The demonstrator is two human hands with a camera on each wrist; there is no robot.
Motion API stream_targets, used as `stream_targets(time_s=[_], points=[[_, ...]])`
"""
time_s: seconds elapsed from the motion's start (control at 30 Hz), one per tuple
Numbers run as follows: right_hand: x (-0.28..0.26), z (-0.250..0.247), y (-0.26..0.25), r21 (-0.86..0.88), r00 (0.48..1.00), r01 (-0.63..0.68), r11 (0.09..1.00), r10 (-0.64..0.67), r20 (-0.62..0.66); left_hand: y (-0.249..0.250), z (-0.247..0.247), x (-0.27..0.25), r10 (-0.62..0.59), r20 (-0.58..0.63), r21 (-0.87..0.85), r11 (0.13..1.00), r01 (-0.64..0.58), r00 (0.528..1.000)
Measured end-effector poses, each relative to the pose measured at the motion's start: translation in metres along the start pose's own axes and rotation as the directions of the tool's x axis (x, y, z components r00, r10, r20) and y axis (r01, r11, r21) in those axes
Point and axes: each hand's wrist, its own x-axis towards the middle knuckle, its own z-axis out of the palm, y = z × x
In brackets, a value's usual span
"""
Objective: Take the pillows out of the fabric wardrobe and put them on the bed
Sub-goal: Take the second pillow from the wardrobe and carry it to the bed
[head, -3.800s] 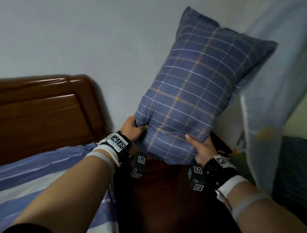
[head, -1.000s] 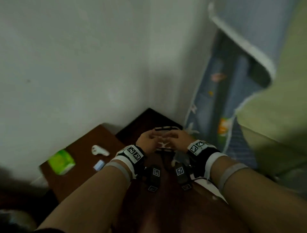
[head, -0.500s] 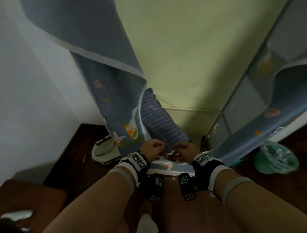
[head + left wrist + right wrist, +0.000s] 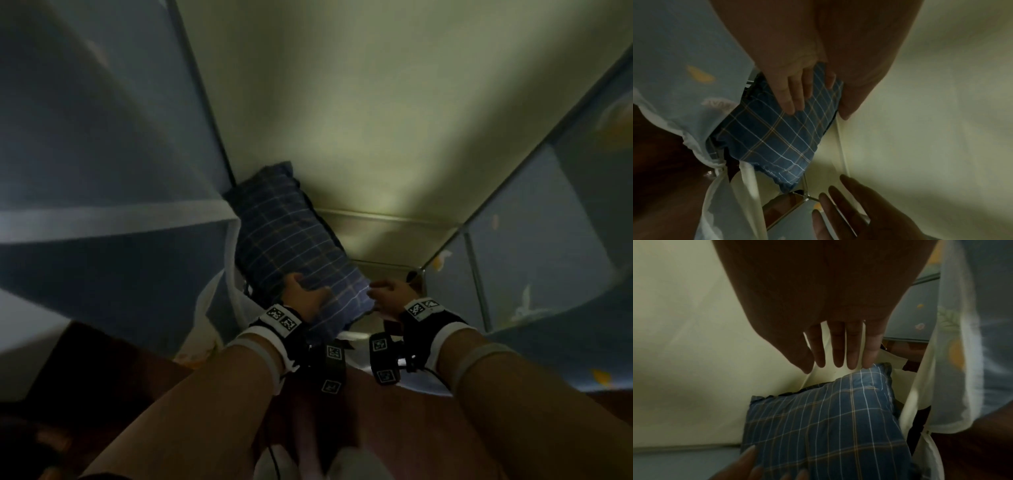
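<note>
A blue plaid pillow [image 4: 291, 246] stands tilted in the left corner of the fabric wardrobe [image 4: 376, 120], leaning on its pale green lining. My left hand [image 4: 305, 298] holds the pillow's lower left part. The fingers [image 4: 795, 94] lie along one face and the thumb sits past the edge. In the right wrist view the pillow [image 4: 828, 418] fills the lower middle. My right hand [image 4: 838, 353] hovers with straight, spread fingers, its little finger at the pillow's corner. From the head view the right hand [image 4: 387, 291] is just right of the pillow. The bed is out of view.
The wardrobe's blue printed door flaps hang open on the left [image 4: 102, 137] and on the right [image 4: 548, 240]. A thin metal frame rod [image 4: 789, 209] runs along the wardrobe's bottom. Dark wooden floor [image 4: 102, 370] lies below on the left.
My view has swung from the wall to the wardrobe's inside. Both empty hands, held together before, have reached in, and the left one has taken hold of the pillow there.
</note>
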Motion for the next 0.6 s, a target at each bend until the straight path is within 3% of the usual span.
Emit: stream_targets(time_s=[0.1,0.17,0.3,0.43,0.53,0.6], points=[[0.053,-0.007,-0.016,-0.081,0.997,-0.032,0.996,0.038,0.073,-0.008,0.009,0.036,-0.060,-0.149,0.032,0.997,0.066,0.987],[0.062,-0.012,-0.025,-0.072,0.998,-0.035,0.997,0.039,0.047,-0.011,0.004,0.041,-0.033,-0.238,0.047,0.998,0.045,0.971],[0.142,-0.009,-0.027,-0.170,0.991,0.026,0.985,-0.003,0.137,-0.029,0.017,0.088,-0.120,-0.433,-0.020,0.992,0.124,0.893],[0.210,0.005,-0.010,-0.248,0.978,0.117,0.962,-0.069,0.196,-0.055,0.027,0.115,-0.184,-0.497,-0.112,0.983,0.148,0.848],[0.219,0.013,-0.015,-0.265,0.961,0.026,0.964,0.049,0.272,-0.068,0.029,0.124,-0.169,-0.557,-0.160,0.983,0.095,0.813],[0.213,0.018,-0.013,-0.192,0.938,-0.003,0.981,0.069,0.339,-0.066,0.030,0.126,-0.184,-0.545,-0.165,0.980,0.110,0.818]])
